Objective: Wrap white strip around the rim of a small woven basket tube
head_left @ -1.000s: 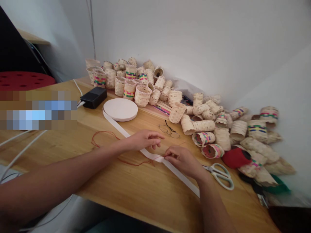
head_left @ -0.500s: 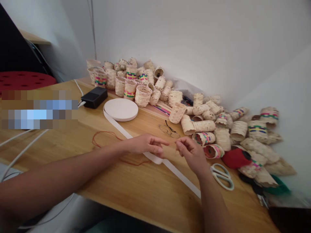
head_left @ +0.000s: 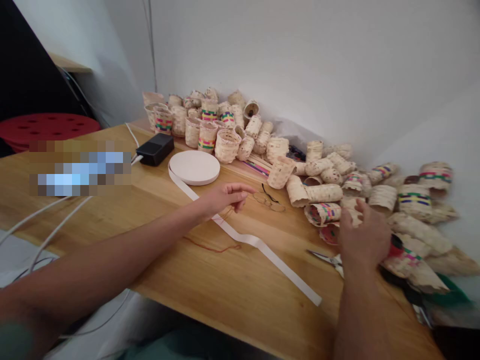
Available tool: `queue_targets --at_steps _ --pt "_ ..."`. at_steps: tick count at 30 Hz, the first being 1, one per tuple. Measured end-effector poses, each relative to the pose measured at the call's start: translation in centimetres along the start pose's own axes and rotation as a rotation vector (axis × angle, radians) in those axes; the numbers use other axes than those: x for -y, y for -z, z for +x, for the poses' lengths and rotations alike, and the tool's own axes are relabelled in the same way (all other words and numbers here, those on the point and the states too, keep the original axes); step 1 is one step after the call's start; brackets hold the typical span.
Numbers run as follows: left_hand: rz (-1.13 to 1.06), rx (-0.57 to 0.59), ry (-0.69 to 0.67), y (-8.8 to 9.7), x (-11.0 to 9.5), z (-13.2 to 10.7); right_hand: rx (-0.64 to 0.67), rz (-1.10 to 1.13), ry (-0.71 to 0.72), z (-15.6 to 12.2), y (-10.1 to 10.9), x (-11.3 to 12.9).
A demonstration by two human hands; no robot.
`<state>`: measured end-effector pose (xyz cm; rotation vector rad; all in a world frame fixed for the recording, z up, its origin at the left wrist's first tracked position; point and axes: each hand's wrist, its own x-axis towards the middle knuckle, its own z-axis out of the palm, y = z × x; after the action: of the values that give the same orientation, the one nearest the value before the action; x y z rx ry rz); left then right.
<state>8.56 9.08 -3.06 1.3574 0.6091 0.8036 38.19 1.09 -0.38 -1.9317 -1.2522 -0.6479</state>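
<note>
While the left hand is open, its fingers spread near eyeglasses.

Pretty sure this is a home craft corner and not a proper workshop, just a plain wooden table pushed into the angle of two white walls with a red stool right beside it. The giveaway is the huge heap of small handwoven baskets piled along the wall, plus a roll of white strip, scissors and a pair of glasses lying around, and a black box with white cables running off the table
</note>
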Motion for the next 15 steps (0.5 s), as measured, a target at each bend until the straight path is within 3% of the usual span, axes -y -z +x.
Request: queue_targets --at_steps 1,3,6,8,10,12,15 --pt "-0.004 -0.030 -0.001 0.1 0.0 0.1 0.022 0.031 0.108 -0.4 0.0 0.7" --pt "0.016 -0.097 -0.004 0.3 0.2 0.3 0.207 0.182 0.333 -1.9 0.1 2.9" --pt "0.172 -0.223 -0.030 1.2 0.5 0.7 0.786 0.421 0.619 -5.0 0.8 6.9" --pt "0.439 -0.327 -0.084 2.0 0.4 1.0 1.040 0.403 0.726 -6.6 1.6 9.0" --pt "0.822 -0.454 -0.205 2.7 0.0 1.0 1.143 0.258 0.753 -7.6 2.2 10.1" --pt "1.137 -0.575 -0.368 2.9 -0.6 0.7 1.140 0.082 0.738 -7.9 2.4 10.4" --pt "1.193 -0.576 -0.600 1.7 -1.4 -0.1 1.088 -0.061 0.751 -8.2 2.2 10.6"
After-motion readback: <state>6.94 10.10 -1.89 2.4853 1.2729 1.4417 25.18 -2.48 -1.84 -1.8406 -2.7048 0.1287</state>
